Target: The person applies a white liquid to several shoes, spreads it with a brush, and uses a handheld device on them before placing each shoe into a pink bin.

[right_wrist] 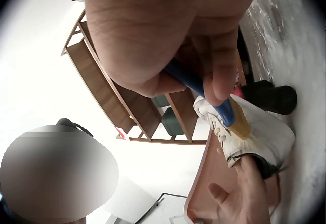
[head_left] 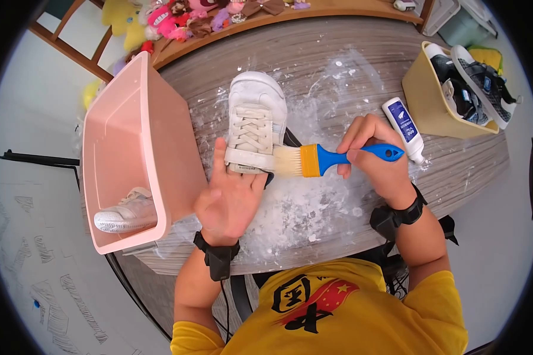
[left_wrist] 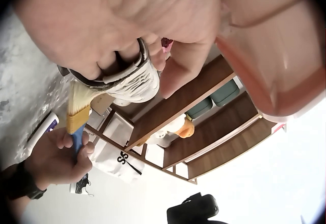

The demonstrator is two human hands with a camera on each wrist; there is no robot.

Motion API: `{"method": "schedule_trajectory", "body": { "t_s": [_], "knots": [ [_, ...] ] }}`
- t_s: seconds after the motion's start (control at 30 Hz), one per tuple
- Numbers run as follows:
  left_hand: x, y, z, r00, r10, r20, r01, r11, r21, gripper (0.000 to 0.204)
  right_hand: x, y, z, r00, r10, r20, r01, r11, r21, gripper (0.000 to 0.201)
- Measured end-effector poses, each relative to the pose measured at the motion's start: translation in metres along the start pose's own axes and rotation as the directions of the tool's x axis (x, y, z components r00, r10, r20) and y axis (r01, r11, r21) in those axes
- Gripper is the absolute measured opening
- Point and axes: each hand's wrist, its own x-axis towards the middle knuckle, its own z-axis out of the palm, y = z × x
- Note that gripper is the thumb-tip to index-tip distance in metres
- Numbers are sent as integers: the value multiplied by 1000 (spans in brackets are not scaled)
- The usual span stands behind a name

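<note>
A white lace-up shoe [head_left: 257, 112] with a strap is held by my left hand [head_left: 231, 204], palm up. Some of its fingers reach into the shoe's opening [left_wrist: 114, 76], and one lies along the outside. My right hand [head_left: 376, 157] grips the blue handle [head_left: 331, 157] of a paintbrush with a yellow band. The pale bristles [head_left: 287, 161] touch the shoe's side near the strap; in the right wrist view, they meet the white upper [right_wrist: 262, 132] near the opening. Inside the shoe, the fingertips are hidden.
A pink bin [head_left: 180, 136] holding another white shoe [head_left: 127, 212] stands left. On the powder-marked table [head_left: 468, 171] are a white-and-blue bottle [head_left: 404, 127] and, at right, a beige bin [head_left: 429, 100] of dark shoes. A dark object [right_wrist: 270, 98] lies beside the held shoe. Toys line the back shelf [head_left: 314, 18].
</note>
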Motion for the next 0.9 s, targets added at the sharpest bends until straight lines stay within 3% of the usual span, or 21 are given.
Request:
{"method": "schedule_trajectory", "body": {
  "t_s": [0.13, 0.37, 0.43, 0.53, 0.73, 0.9],
  "knots": [
    [2, 3, 3, 998, -50, -21, 48, 994, -95, 62, -2, 3, 5, 995, 86, 54, -72, 974, -215, 10],
    [-7, 0, -12, 973, -194, 126, 152, 946, 286, 35, 2, 9, 12, 963, 269, -32, -271, 955, -120, 13],
    [-12, 1, -22, 962, -211, 174, 123, 902, 414, 26, 4, 10, 11, 963, 267, -30, -268, 961, -66, 15],
    [-19, 11, -12, 965, -234, 119, 105, 760, 642, 26, 8, 16, 7, 975, 221, -29, -222, 974, -35, 17],
    [-14, 15, 6, 875, -433, 216, 102, 601, 793, 33, 8, 15, 8, 985, 168, 38, -170, 984, 58, 17],
    [-10, 13, 13, 841, -486, 239, 82, 550, 831, 25, 4, 15, 5, 981, 46, 190, -73, 988, 139, 19]
  ]
}}
